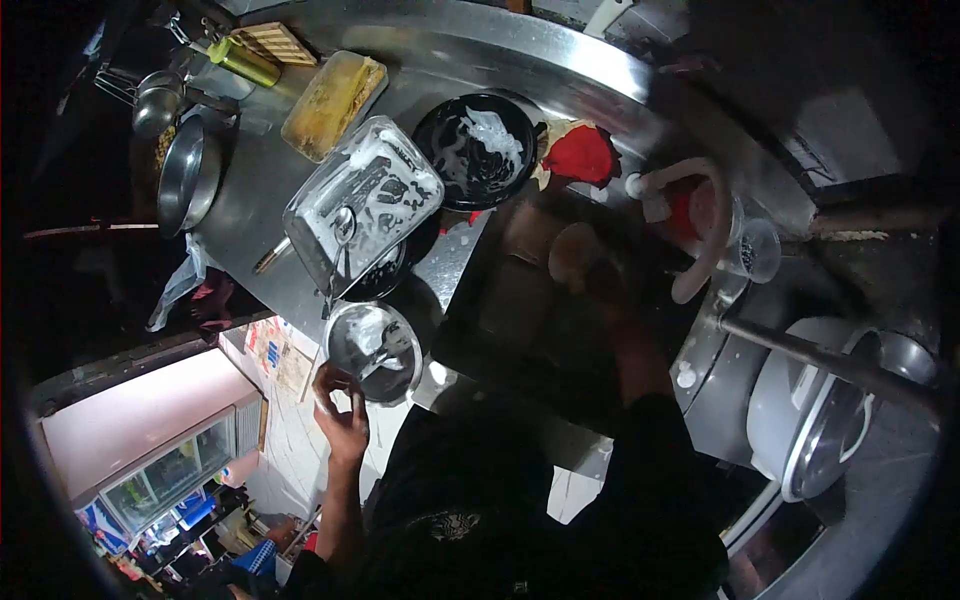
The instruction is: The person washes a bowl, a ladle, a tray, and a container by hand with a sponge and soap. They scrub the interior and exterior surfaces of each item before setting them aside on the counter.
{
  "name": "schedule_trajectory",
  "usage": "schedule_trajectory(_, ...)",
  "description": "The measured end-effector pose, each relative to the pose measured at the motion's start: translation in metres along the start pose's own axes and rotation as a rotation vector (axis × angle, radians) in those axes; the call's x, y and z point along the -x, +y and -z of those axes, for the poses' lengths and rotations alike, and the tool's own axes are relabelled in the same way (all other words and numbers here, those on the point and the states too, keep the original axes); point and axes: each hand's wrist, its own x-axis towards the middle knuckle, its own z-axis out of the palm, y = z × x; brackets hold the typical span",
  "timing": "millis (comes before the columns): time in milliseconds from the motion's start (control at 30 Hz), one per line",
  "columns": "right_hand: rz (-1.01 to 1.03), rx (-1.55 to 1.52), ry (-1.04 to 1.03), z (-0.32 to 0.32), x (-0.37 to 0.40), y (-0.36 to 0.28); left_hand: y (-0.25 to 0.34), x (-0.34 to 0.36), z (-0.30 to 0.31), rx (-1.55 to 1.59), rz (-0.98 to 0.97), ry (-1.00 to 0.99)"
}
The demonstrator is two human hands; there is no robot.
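Note:
My left hand (342,412) is at the near rim of a round metal bowl (415,368), its fingers curled but apart, with nothing visible between them. White residue coats the bowl, and a utensil (375,362) lies in it. In deep shadow, my right hand (603,288) reaches over a dark griddle (470,345). It seems to grip a round, pale brown object (573,250), whose kind I cannot make out. Pale square pieces (505,298) lie on the griddle beside it.
A glass dish (395,195) with white residue and a spoon (344,228) sits left of a black bowl (475,180). Behind are a food container (340,95) and a green bottle (243,63). A red cloth (580,155) lies behind the griddle; a metal rail (800,350) is at right.

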Motion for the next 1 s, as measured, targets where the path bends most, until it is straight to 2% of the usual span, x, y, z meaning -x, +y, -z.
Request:
schedule_trajectory(200,0.011,0.003,-0.071,-0.007,-0.007,0.002,0.006,0.016,-0.019,-0.032,0.037,-0.056)
schedule_trajectory(333,0.017,0.000,-0.042,-0.001,-0.005,0.000,0.013,0.024,-0.016,-0.034,0.022,-0.125)
schedule_trajectory(433,0.003,-0.051,0.020,0.027,0.012,0.000,0.018,0.025,-0.013,0.005,-0.015,-0.101)
schedule_trajectory(600,-0.013,-0.252,0.124,0.073,0.080,0.013,0.035,0.017,-0.027,0.140,0.055,-0.136)
schedule_trajectory(667,-0.012,-0.364,0.178,0.078,0.123,0.017,0.019,0.017,-0.047,0.134,-0.025,-0.211)
schedule_trajectory(733,0.020,-0.442,0.241,0.072,0.167,0.014,0.052,0.010,-0.063,0.175,0.071,-0.409)
schedule_trajectory(767,0.073,-0.412,0.266,0.065,0.188,0.010,0.040,0.012,-0.077,0.240,0.004,-0.512)
schedule_trajectory(833,0.232,-0.236,0.296,0.052,0.229,-0.003,0.018,0.015,-0.116,0.422,0.367,-0.763)
schedule_trajectory(900,0.705,0.335,0.382,0.041,0.277,-0.028,0.028,0.013,-0.128,0.636,0.623,-0.899)
schedule_trajectory(933,0.930,0.629,0.408,0.036,0.297,-0.040,0.048,0.009,-0.128,0.766,0.688,-0.912)
schedule_trajectory(1000,0.949,0.492,0.212,0.025,0.341,-0.097,0.089,0.004,-0.120,1.011,0.837,-0.934)
